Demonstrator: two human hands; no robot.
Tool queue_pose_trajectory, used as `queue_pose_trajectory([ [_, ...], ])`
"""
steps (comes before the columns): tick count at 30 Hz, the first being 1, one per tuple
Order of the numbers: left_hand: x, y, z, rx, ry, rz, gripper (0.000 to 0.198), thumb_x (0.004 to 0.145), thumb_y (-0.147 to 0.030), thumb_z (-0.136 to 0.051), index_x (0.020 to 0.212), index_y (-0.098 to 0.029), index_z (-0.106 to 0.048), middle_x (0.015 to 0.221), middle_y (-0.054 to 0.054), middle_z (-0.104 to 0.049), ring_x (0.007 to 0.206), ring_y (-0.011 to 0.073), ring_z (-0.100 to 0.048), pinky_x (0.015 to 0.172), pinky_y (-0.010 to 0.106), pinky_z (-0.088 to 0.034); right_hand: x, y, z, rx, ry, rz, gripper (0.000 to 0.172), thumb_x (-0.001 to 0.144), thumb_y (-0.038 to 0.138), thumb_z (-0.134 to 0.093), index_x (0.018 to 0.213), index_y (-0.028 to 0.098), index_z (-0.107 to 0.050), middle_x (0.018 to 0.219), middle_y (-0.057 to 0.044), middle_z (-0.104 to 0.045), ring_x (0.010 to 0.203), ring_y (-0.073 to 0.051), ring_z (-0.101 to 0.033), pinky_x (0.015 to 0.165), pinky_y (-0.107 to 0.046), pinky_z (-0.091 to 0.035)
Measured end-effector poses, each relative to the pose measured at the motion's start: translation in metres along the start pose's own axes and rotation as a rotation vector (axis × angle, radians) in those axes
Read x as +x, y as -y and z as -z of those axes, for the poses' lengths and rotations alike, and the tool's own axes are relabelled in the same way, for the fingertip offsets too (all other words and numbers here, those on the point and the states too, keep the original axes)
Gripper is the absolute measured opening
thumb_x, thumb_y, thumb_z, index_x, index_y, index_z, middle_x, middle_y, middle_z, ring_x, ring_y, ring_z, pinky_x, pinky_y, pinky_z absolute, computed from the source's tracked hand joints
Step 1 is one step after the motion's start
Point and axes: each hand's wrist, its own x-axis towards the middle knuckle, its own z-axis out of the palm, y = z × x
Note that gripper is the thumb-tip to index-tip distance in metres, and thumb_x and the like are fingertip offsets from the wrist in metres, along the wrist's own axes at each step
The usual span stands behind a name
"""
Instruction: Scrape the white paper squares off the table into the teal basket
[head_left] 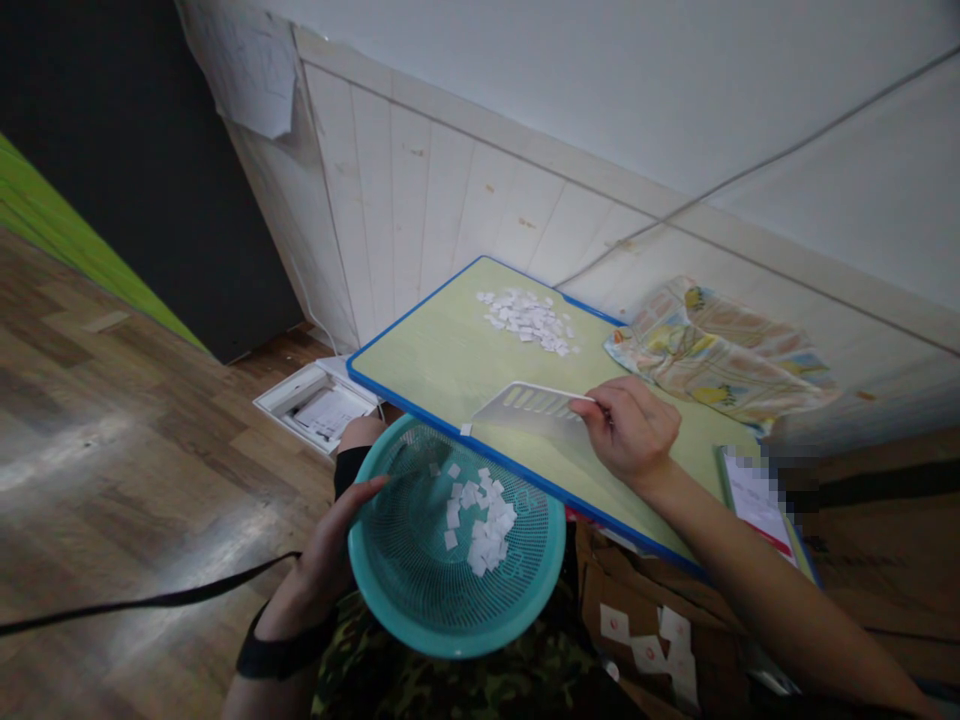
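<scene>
My right hand is closed on a white slotted plastic scraper, its edge resting on the pale green board near the board's blue front rim. My left hand grips the left rim of a teal mesh basket held just under that rim. Several small white paper squares lie inside the basket. A further heap of white squares sits on the far part of the board.
A crumpled patterned cloth lies at the board's right end against the white panelled wall. A white tray sits on the wooden floor. A clipboard with paper and cardboard with white squares lie on the right.
</scene>
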Motion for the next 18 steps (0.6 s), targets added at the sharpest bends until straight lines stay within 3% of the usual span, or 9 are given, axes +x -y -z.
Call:
queue_pose_trajectory([
  [12,-0.005,-0.002,-0.002,0.058,-0.010,0.031,0.023,0.085,-0.023,-0.069,0.064,-0.019,-0.077,0.057,0.007,-0.077,0.048,0.0217,-0.070,0.049,0.028,-0.059,0.004,0.023,0.013,-0.048,0.023,0.034,0.025,0.096,0.038,-0.071,0.081,0.019,-0.062,0.069,-0.001,-0.068,0.063,-0.011,-0.060,0.063,-0.025,-0.044],
  [18,-0.004,-0.002,-0.006,0.034,-0.085,0.068,0.017,0.082,-0.022,-0.071,0.067,-0.017,-0.078,0.055,0.007,-0.076,0.050,0.0258,-0.073,0.054,0.032,-0.062,0.022,0.064,-0.002,-0.030,0.125,0.154,0.018,0.097,0.032,-0.070,0.085,0.019,-0.066,0.070,0.001,-0.068,0.062,-0.010,-0.058,0.056,-0.029,-0.037],
])
